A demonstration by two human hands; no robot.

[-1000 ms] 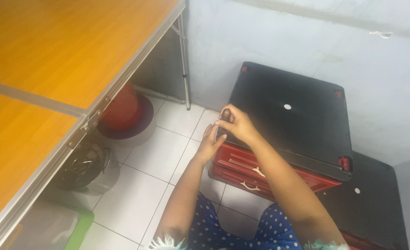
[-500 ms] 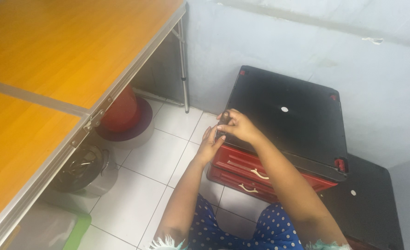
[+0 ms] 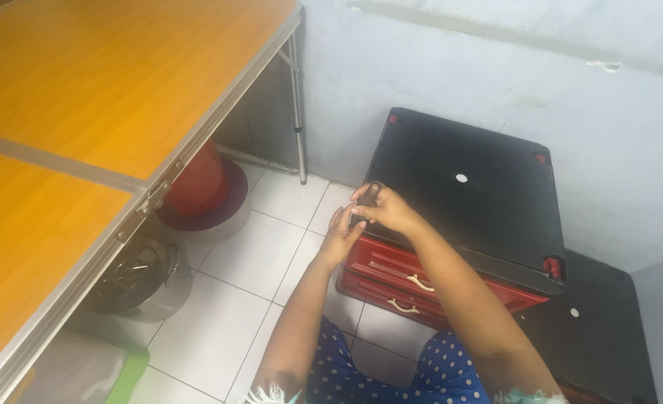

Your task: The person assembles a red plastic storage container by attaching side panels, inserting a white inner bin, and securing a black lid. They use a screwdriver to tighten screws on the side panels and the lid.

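Right hand [image 3: 387,209] pinches something small against left hand [image 3: 342,238].

I see my two hands meeting at the near left corner of a black-topped drawer cabinet [image 3: 466,187] that stands against the pale far wall. My right hand [image 3: 384,209] is curled, fingertips pinched around something small and dark I can't make out; my left hand [image 3: 340,238] touches it from below, fingers raised. Under them sit red drawers [image 3: 391,273] with cream handles. To the left, an orange folding table [image 3: 84,97] with a metal rim runs into the foreground, a red bucket [image 3: 197,183] and a lidded steel pot [image 3: 140,277] beneath it on white floor tiles.
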